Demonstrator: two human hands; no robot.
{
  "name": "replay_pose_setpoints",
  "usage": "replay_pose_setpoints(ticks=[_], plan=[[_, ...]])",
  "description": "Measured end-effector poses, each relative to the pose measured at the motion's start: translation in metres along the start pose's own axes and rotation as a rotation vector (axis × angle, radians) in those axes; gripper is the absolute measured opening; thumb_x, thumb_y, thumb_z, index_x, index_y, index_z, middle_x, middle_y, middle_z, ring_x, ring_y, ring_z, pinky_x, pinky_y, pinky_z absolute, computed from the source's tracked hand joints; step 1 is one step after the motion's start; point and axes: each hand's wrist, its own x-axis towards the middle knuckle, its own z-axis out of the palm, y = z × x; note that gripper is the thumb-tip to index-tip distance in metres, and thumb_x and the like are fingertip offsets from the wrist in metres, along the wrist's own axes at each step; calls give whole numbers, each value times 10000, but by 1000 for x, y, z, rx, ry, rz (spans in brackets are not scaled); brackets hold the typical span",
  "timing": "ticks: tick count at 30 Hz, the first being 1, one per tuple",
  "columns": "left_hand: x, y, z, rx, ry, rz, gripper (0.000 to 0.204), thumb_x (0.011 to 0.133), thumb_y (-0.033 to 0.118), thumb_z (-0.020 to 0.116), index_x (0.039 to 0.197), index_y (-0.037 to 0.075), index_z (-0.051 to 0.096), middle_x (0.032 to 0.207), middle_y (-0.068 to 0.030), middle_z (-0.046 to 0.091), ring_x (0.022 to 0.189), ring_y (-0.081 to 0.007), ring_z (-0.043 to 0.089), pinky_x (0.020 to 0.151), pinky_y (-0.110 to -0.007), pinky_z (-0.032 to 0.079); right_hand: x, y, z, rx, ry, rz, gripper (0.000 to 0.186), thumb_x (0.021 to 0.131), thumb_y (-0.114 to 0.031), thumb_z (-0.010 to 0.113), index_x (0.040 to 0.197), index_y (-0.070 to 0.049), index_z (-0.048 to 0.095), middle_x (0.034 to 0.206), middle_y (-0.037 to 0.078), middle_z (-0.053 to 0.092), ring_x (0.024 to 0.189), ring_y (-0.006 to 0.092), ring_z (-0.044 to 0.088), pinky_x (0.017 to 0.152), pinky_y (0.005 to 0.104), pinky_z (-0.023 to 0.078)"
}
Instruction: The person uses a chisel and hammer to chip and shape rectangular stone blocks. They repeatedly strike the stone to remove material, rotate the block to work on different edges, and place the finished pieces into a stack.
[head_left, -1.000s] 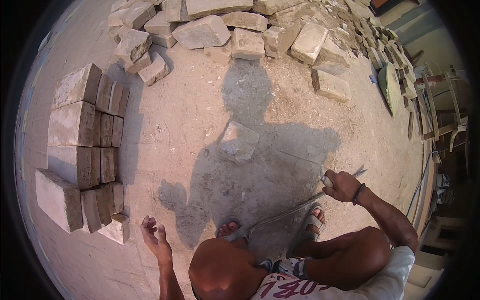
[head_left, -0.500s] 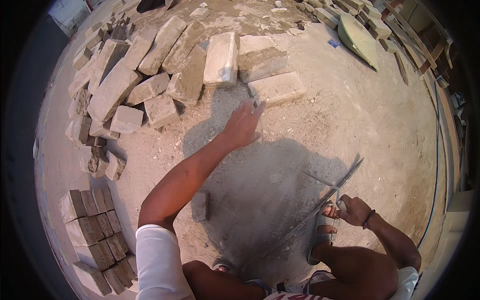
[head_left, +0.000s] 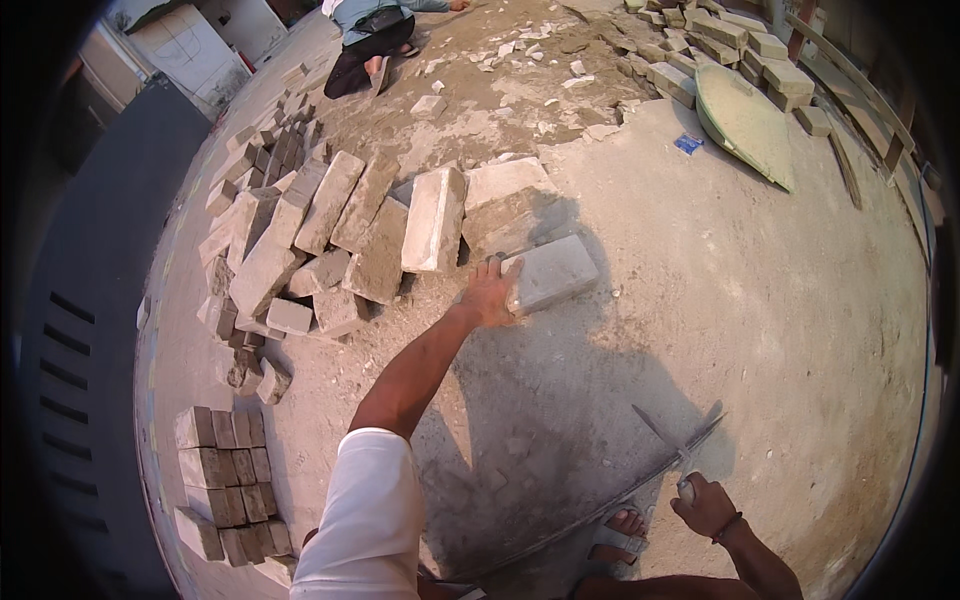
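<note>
My left hand [head_left: 489, 294] is wrapped round the left end of a grey paving block [head_left: 556, 273] that lies flat on the ground in front of me. Fingers curl over its far side, with the thumb toward the near side. Down at the lower right, my right hand [head_left: 707, 506] grips the handle of a pointed trowel [head_left: 660, 432]. The trowel's blade hovers or rests close to a long thin dark strip [head_left: 640, 485] on the ground; contact cannot be made out. Just beyond the held block, another pale block [head_left: 505, 185] lies among the loose ones.
A loose heap of blocks [head_left: 330, 205] spreads at the left; a neat stack [head_left: 222, 470] stands nearer. At the back right lie a pale green shallow basin [head_left: 745, 130] and more blocks [head_left: 720, 35]. Another person [head_left: 375, 40] crouches at the far end. My sandalled foot [head_left: 615, 540] is beside the strip.
My left hand has closed on the left end of the block, where before it only reached toward it. My view has tilted up, bringing the crouching person into sight. The trowel stays in my right hand.
</note>
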Motion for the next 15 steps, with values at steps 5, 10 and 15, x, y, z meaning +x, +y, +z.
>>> replay_pose_setpoints(ticks=[5,10,15], plan=[[-61,65,-97,51,-146,-121,994,652,438,806,1481,102,372,1322,-260,447,1244,-454,388,1046,-518,373,10,3,14,-58,59,-166,465,818,-326,730,1056,38,565,770,278,666,739,454,675,667,498,544],[-144,66,-156,187,-455,-86,789,649,445,791,1334,116,575,1229,-253,527,1214,-440,437,1001,-520,419,25,-17,13,-69,31,-343,495,835,-353,692,1103,41,556,791,305,658,785,488,653,730,524,533],[-288,25,-181,79,-549,-327,697,635,426,793,1252,137,648,1182,-226,536,1180,-414,450,997,-507,429,34,-84,15,-143,-115,-357,503,879,-379,632,1180,9,524,879,293,661,868,479,649,780,523,520]])
